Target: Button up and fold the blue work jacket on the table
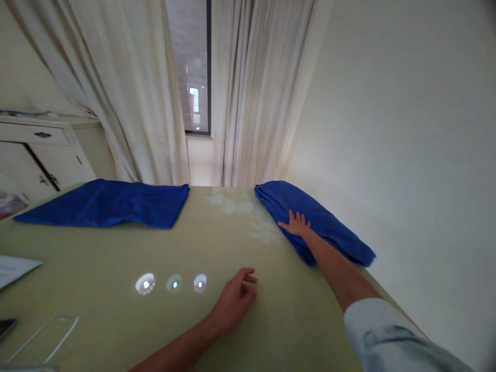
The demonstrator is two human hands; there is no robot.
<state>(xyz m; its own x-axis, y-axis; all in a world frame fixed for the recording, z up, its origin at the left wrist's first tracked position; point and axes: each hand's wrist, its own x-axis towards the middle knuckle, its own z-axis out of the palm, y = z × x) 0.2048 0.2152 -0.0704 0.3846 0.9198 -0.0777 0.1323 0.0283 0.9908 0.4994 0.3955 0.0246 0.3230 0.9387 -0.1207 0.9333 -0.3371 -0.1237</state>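
My right hand point(296, 223) lies flat with spread fingers on a folded blue cloth point(329, 227) along the table's right side. It presses on the cloth's near edge and holds nothing. My left hand point(234, 302) rests lightly curled on the pale green tabletop point(116, 258), touching no other object. A flatter blue cloth point(104, 204) lies across the far left of the table, well beyond both hands. A white sleeve point(391, 336) covers my right arm above the wrist.
A white sheet of paper point(15, 269), a dark phone-like object point(5, 328) and a white wire hanger point(44, 338) lie at the table's left edge. A white wall point(387, 155) runs along the right side. Curtains and a window stand beyond the far edge, with a white cabinet point(39, 155) at far left.
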